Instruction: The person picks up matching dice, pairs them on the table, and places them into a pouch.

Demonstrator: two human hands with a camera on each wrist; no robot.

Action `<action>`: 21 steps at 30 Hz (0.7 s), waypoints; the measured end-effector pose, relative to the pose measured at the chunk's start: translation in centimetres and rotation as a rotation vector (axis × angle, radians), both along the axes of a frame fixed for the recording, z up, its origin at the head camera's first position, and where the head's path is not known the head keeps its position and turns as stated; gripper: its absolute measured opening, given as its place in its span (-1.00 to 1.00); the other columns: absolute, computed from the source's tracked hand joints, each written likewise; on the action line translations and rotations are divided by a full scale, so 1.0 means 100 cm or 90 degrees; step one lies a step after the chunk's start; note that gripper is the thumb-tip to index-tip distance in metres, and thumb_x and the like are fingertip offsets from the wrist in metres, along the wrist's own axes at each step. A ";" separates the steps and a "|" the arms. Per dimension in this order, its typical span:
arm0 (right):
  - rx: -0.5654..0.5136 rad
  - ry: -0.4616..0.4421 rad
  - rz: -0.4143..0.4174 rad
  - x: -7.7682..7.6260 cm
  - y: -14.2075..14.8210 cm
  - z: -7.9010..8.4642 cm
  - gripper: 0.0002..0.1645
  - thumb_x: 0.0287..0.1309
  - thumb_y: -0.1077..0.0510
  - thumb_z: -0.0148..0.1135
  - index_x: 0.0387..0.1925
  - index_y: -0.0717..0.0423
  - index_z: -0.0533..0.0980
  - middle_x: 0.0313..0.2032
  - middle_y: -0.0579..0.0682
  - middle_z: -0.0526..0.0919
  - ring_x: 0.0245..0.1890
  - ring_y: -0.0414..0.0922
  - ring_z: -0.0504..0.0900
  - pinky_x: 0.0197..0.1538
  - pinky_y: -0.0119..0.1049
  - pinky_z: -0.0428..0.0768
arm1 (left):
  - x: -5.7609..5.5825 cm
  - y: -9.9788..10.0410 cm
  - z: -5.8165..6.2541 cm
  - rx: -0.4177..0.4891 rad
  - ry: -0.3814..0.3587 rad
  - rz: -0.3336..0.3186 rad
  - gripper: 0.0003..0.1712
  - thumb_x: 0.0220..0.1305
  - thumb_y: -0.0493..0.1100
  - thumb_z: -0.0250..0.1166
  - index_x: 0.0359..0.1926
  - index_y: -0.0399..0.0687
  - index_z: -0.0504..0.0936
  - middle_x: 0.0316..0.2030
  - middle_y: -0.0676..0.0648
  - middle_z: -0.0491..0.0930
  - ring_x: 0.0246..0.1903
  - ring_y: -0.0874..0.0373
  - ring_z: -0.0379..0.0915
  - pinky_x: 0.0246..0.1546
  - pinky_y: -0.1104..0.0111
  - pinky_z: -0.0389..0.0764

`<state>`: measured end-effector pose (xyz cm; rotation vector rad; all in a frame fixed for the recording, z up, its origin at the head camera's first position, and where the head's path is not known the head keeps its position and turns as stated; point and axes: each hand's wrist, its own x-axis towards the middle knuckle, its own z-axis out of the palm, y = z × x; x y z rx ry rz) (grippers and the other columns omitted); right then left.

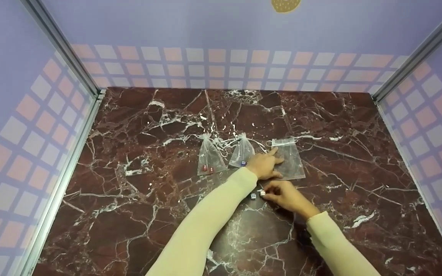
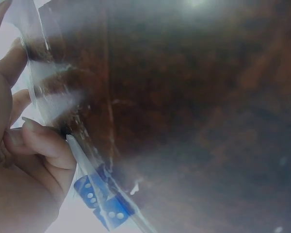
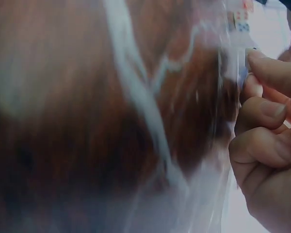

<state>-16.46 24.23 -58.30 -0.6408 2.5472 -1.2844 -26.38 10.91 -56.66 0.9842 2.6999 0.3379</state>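
My left hand [image 1: 265, 165] reaches over the middle bag with its fingers spread, touching a flat sheer drawstring bag [image 1: 291, 163] on the right. Below it, my right hand [image 1: 284, 195] pinches a white die with red pips [image 1: 262, 193] between thumb and fingertips, its other fingers curled in the right wrist view. Just left of that lies another white die with dark pips [image 1: 253, 196]. The middle sheer bag [image 1: 240, 152], drawn in at the neck, holds blue dice [image 2: 90, 190], partly covered by my left hand in the head view.
A third sheer bag [image 1: 211, 153], gathered at its top, lies on the left with two red dice [image 1: 208, 168] at its bottom. White drawstrings trail beside the bags. The dark red marbled table [image 1: 136, 214] is bounded by patterned panels [image 1: 217, 63] at the back and both sides.
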 end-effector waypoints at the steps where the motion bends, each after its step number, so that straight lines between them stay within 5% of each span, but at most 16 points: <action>1: 0.004 0.003 0.004 0.001 -0.002 -0.001 -0.88 0.11 0.28 0.41 -0.30 0.21 0.62 -0.54 -0.13 0.57 -0.56 -0.31 0.46 -0.47 -0.40 0.49 | 0.000 0.000 0.000 0.000 0.001 0.000 -0.18 0.13 0.35 0.33 0.39 0.30 0.39 0.51 -0.09 0.05 0.19 -0.03 0.46 0.07 0.24 0.53; 11: 0.039 0.028 0.033 0.001 -0.014 -0.001 -0.88 0.14 0.25 0.40 -0.28 0.19 0.63 -0.50 -0.16 0.57 -0.52 -0.31 0.47 -0.43 -0.35 0.50 | 0.002 0.000 0.000 -0.006 0.008 0.001 -0.19 0.13 0.36 0.33 0.39 0.33 0.40 0.51 -0.07 0.07 0.18 -0.02 0.47 0.07 0.25 0.55; 15: 0.012 -0.012 0.031 -0.001 -0.013 0.003 -0.82 0.14 0.25 0.41 -0.22 0.24 0.62 -0.51 -0.09 0.59 -0.59 -0.28 0.49 -0.51 -0.34 0.54 | 0.001 -0.001 0.000 -0.011 0.012 -0.002 -0.19 0.14 0.36 0.32 0.40 0.33 0.39 0.50 -0.08 0.07 0.16 -0.02 0.50 0.06 0.24 0.55; 21: -0.022 -0.027 -0.088 -0.014 0.005 0.013 -0.85 0.16 0.33 0.34 -0.21 0.31 0.65 -0.27 0.14 0.71 -0.37 -0.03 0.66 -0.23 -0.18 0.65 | 0.001 0.001 -0.003 -0.005 0.019 -0.002 -0.32 0.28 0.23 0.28 0.39 0.30 0.40 0.49 -0.10 0.09 0.10 -0.05 0.54 0.01 0.23 0.58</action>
